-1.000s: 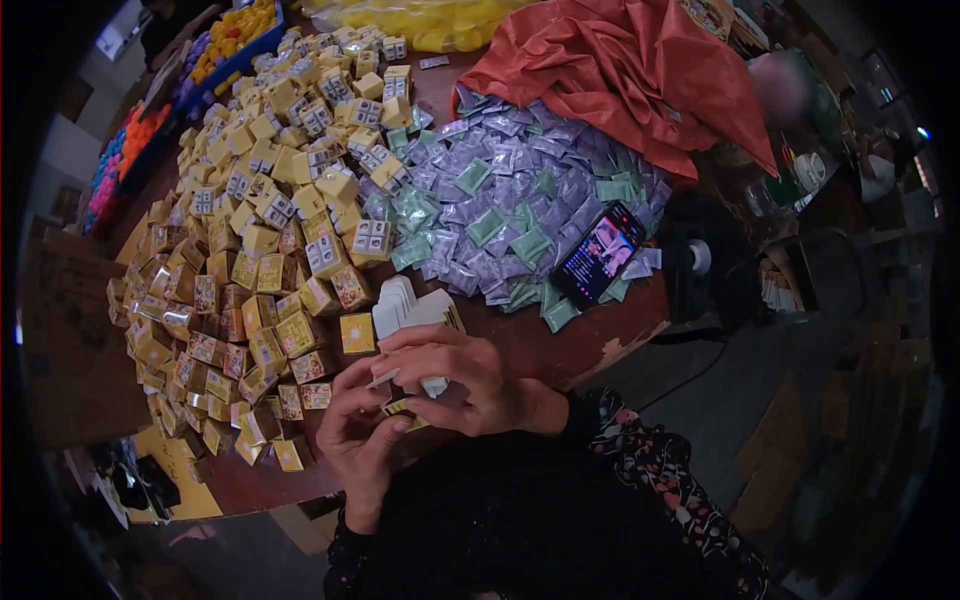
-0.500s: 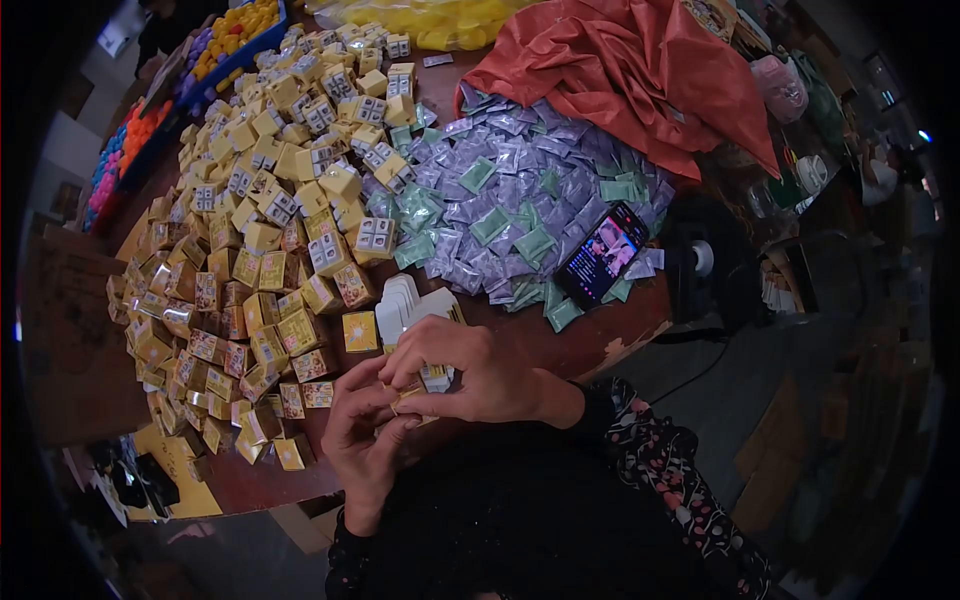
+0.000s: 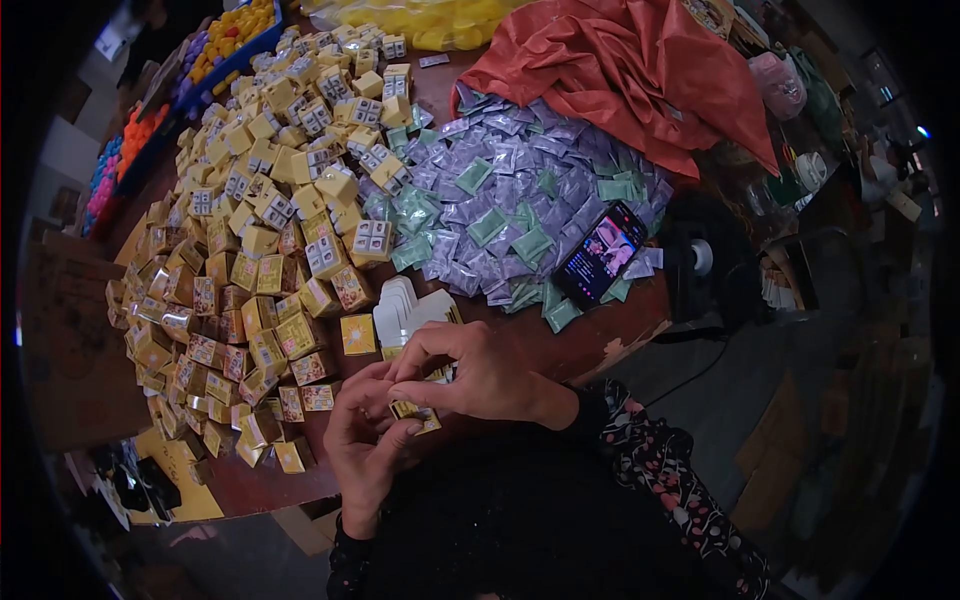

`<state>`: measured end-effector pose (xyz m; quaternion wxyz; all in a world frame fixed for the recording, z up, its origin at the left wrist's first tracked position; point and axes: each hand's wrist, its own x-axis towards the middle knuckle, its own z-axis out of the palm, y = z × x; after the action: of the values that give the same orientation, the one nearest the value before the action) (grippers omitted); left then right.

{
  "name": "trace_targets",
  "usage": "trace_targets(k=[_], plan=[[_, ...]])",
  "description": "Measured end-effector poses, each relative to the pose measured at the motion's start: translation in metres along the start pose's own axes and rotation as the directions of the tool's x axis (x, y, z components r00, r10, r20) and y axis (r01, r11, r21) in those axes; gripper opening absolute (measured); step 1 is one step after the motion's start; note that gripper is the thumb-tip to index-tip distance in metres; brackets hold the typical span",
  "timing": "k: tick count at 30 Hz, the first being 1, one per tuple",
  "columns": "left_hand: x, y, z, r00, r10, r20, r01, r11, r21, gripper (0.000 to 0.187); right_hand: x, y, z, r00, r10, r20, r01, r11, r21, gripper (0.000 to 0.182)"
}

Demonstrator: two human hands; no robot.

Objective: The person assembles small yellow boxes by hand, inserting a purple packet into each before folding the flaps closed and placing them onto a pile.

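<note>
Close together at the table's front edge, my left hand (image 3: 368, 440) and my right hand (image 3: 478, 375) both pinch a small yellow printed card box (image 3: 415, 411), partly hidden by the fingers. Just beyond them lies a stack of flat white box blanks (image 3: 400, 310), partly covered by my right hand. A gold box (image 3: 358, 335) sits left of the stack. Gold printed boxes (image 3: 255, 350) are heaped to the left, and pale yellow cubes with printed faces (image 3: 325, 255) lie behind them.
Purple and green sachets (image 3: 500, 200) form a heap behind the blanks, with a lit phone (image 3: 602, 254) on its right edge. A red cloth (image 3: 610, 75) covers the back. A blue tray (image 3: 235, 65) of coloured pieces stands back left, near yellow plastic (image 3: 430, 22).
My right hand has shifted slightly and its fingers are more bent. More of the yellow box shows between my hands, and the view has moved a little.
</note>
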<state>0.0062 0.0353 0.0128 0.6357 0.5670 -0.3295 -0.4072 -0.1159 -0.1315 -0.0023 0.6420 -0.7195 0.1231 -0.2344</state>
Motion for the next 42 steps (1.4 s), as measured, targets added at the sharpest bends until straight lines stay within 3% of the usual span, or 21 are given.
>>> trace_targets(k=[11, 14, 19, 24, 34, 42], plan=[[0.008, 0.001, 0.012, 0.996, -0.072, -0.057, 0.077, 0.992, 0.099, 0.053, -0.003, 0.024, 0.003, 0.987, -0.031, -0.16, 0.055, 0.987, 0.148, 0.017], [0.016, 0.0, 0.019, 0.995, -0.075, -0.069, 0.085, 0.985, 0.15, 0.049, -0.002, 0.028, -0.01, 0.991, -0.026, -0.131, 0.041, 0.992, 0.115, 0.017], [0.027, -0.003, 0.027, 0.984, -0.135, -0.114, 0.151, 0.978, 0.147, 0.037, -0.001, 0.045, -0.019, 0.974, -0.12, -0.193, 0.155, 0.971, 0.18, 0.021], [0.036, -0.006, 0.037, 0.985, -0.075, -0.158, 0.107, 0.973, 0.206, 0.026, -0.002, 0.055, -0.025, 0.944, -0.232, -0.235, 0.292, 0.919, 0.265, 0.022], [0.038, -0.007, 0.041, 0.979, 0.032, -0.201, 0.024, 0.962, 0.273, 0.019, -0.002, 0.058, -0.022, 0.865, -0.424, -0.268, 0.47, 0.871, 0.14, 0.021], [0.033, -0.002, 0.034, 0.972, -0.089, -0.218, 0.119, 0.985, 0.127, 0.02, -0.003, 0.057, -0.017, 0.844, -0.492, -0.211, 0.509, 0.86, 0.031, 0.031]])
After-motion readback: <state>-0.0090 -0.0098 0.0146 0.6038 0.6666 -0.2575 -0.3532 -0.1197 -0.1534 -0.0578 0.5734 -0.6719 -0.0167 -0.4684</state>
